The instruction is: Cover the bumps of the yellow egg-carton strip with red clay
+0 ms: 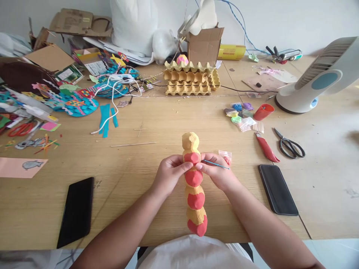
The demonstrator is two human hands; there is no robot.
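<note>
A long strip of yellow egg-carton bumps [194, 183] stands lengthwise in front of me, with red clay pressed over several of its bumps. My left hand [169, 173] grips its left side near the top, thumb on a red patch. My right hand [217, 172] presses the same patch from the right and also holds a thin blue tool [215, 164] that points to the right. A small clear bag with red clay [226, 157] lies just behind that hand.
Two black phones lie flat, one [76, 211] at the left and one [277, 189] at the right. A red-handled knife [266, 148], scissors [290, 145], a red cup [263, 111], clay bags [239, 114], a fan [319, 80], stacked egg cartons [190, 78] and paper crafts [75, 101] surround the work.
</note>
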